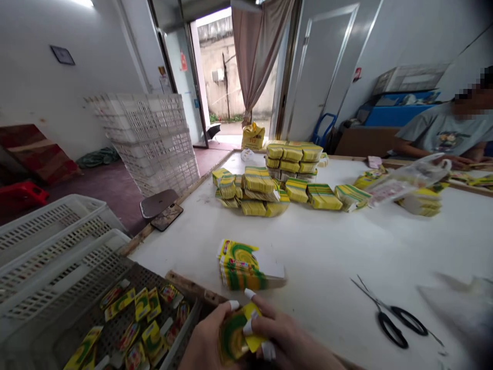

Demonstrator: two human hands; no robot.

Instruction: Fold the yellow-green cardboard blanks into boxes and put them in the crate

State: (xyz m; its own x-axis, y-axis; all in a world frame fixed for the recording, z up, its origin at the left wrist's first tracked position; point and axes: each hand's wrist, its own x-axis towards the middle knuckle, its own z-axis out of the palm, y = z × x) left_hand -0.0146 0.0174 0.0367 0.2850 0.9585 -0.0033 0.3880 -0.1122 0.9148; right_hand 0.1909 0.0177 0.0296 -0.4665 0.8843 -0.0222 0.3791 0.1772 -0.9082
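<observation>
At the table's near edge, both my hands are closed around a small yellow and green carton [231, 339]. My left hand [206, 336] grips its left side. My right hand [287, 334] has its fingers on the top end, where a yellow flap shows; motion blurs part of this. White covers sit on several fingertips. Just beyond my hands lies a stack of flat printed cartons [241, 264] with white flaps pointing right. Left of my hands, a plastic crate [194, 321] holds several small yellow cartons [154, 339].
Black-handled scissors [391, 318] lie open on the white table [319, 246]. Bundles of flat cartons [258, 180] are piled further back. A phone [167, 217] rests by the left edge. White crates [150, 139] stand stacked behind. Another person [447, 128] sits at the far right.
</observation>
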